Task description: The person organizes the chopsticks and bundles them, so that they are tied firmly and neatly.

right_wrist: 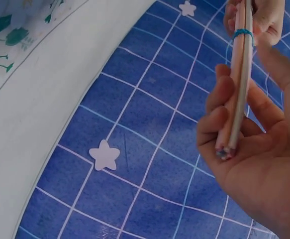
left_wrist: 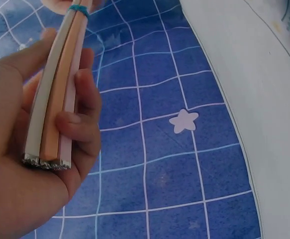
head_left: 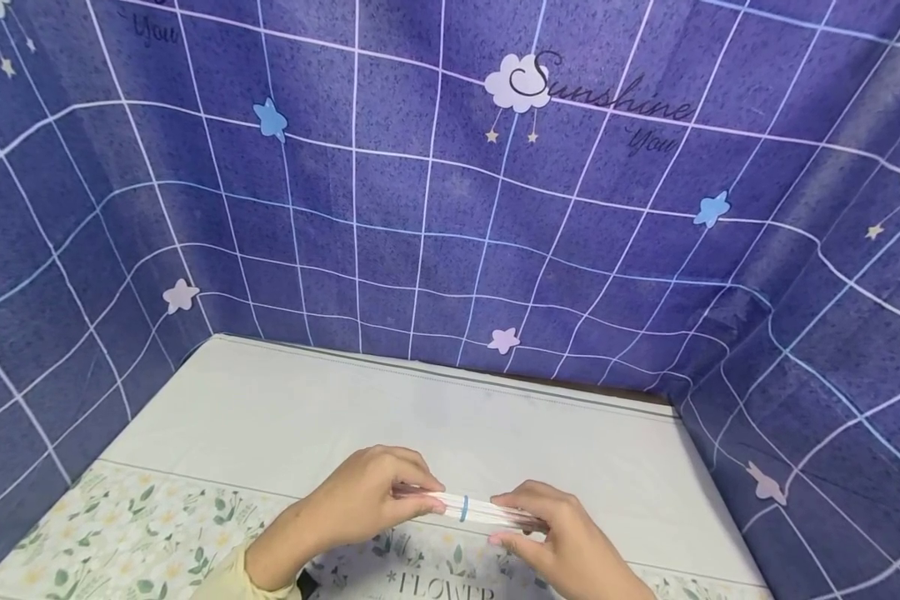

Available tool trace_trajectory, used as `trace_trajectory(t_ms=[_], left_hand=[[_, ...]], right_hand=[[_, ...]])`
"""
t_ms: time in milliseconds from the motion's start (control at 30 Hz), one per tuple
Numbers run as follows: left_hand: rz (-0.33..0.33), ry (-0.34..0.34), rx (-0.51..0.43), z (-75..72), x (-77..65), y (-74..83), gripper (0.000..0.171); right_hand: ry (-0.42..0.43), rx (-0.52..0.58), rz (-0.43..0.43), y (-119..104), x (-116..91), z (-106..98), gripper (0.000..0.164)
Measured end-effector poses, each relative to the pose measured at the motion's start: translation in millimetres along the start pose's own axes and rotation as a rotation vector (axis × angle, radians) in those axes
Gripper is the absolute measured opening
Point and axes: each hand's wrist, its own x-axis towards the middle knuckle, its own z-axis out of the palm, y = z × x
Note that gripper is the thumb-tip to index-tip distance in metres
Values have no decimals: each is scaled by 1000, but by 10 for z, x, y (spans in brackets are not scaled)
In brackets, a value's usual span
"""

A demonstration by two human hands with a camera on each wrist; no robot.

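A slim bundle of sticks (head_left: pixel 482 511) lies level between both hands, low in the head view. Around its middle runs a blue-green band (head_left: pixel 464 508). Cream, orange and pinkish sticks (left_wrist: pixel 60 94) lie side by side in the left wrist view, with silvery, ridged ends. My left hand (head_left: pixel 367 496) grips one end of the bundle between thumb and curled fingers. The other end rests in my right hand (head_left: pixel 566 533), its fingers curled around it. In the right wrist view that end (right_wrist: pixel 226 151) shows small coloured tips. Fingers cover parts of both ends.
Beneath the hands is a white table surface (head_left: pixel 390 408) with a flower-printed cover (head_left: pixel 142 533) along the near side. A blue gridded curtain (head_left: pixel 390 200) with stars and clouds encloses the back and both sides.
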Motion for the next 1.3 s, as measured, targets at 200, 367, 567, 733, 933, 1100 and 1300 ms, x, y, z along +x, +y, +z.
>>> trace_trajectory(t_ms=[200, 367, 567, 733, 933, 1100, 1300], left_hand=[[68, 4, 23, 7, -6, -20, 34], [42, 2, 59, 14, -8, -10, 28], [-16, -68, 110, 33, -46, 4, 21], [23, -77, 150, 85, -41, -13, 22], [13, -166, 233, 290, -93, -151, 17], [7, -198, 281, 491, -132, -265, 11], [-17, -217, 313, 602, -116, -335, 4]], right_hand=[[59, -66, -69, 6, -3, 12, 17], [62, -89, -48, 5, 1, 25, 16], [48, -140, -2, 18, -10, 39, 14], [32, -189, 24, 79, -4, 56, 11], [-138, -207, 156, 232, -3, 165, 11], [-246, -232, 181, 330, -27, 250, 9], [-264, -271, 202, 396, -23, 328, 13]])
